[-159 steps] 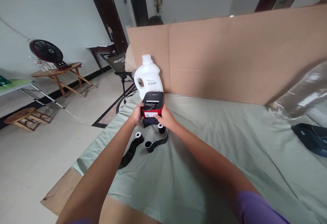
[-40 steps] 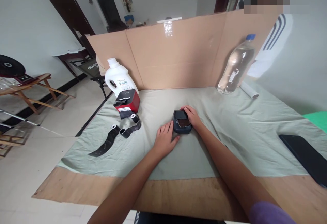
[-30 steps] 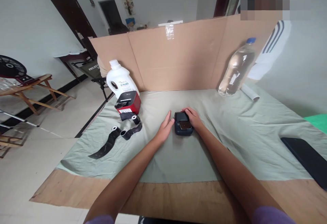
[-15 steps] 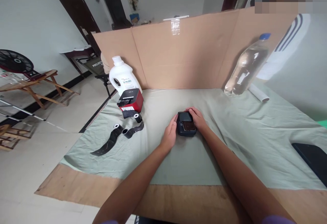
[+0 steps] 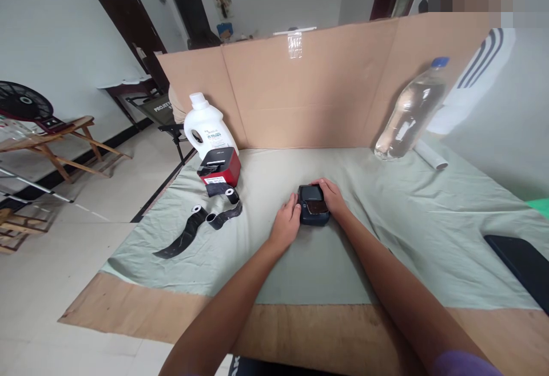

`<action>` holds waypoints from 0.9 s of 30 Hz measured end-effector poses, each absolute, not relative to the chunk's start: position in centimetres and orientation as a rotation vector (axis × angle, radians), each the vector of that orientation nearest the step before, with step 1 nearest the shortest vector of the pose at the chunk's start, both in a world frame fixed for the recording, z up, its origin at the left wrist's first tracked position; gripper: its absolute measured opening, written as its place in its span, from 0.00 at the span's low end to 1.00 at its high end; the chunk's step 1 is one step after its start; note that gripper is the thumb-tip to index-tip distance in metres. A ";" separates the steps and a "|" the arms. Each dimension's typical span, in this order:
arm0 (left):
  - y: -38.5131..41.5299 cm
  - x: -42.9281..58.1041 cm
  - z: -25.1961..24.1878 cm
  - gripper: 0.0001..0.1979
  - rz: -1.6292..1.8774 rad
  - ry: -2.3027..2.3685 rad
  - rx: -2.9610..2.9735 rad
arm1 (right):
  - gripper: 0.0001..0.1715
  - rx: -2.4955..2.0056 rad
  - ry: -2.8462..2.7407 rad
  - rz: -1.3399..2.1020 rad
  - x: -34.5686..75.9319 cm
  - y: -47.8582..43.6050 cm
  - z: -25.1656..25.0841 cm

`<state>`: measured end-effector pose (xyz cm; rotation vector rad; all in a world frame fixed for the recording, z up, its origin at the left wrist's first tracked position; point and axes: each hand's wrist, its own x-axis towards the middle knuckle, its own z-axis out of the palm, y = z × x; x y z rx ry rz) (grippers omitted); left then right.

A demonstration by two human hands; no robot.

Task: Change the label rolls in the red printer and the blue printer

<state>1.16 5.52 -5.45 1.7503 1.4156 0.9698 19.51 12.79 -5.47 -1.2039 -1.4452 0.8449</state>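
A small dark blue device (image 5: 313,205) with an open top lies on the green cloth (image 5: 386,233) at the table's middle. My right hand (image 5: 335,200) wraps its right side and grips it. My left hand (image 5: 286,224) presses against its left side with curled fingers. To the left stand a red and black label printer (image 5: 219,168) and black paper rolls (image 5: 214,220) with loose strips.
A white detergent jug (image 5: 208,131) stands behind the red printer. A clear water bottle (image 5: 407,114) leans at the back right by a cardboard screen (image 5: 309,90). A black tablet (image 5: 521,261) lies at the right edge. A person in a striped sleeve (image 5: 476,78) stands beyond the screen.
Both hands left the red printer and went to the dark blue device. Over the last second my left hand closed in from flat on the cloth to the device's left side.
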 end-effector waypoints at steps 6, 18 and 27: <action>5.9 0.7 -6.0 0.40 0.818 1.483 2.072 | 0.28 -1.152 -1.357 0.897 19.3 13.1 -6.0; 5.1 1.5 -5.7 0.43 0.568 1.605 2.314 | 0.36 -1.236 -1.316 0.874 18.9 12.4 -5.3; 5.3 1.5 -6.1 0.45 0.527 1.646 2.361 | 0.36 -1.209 -1.306 0.892 19.0 12.8 -5.8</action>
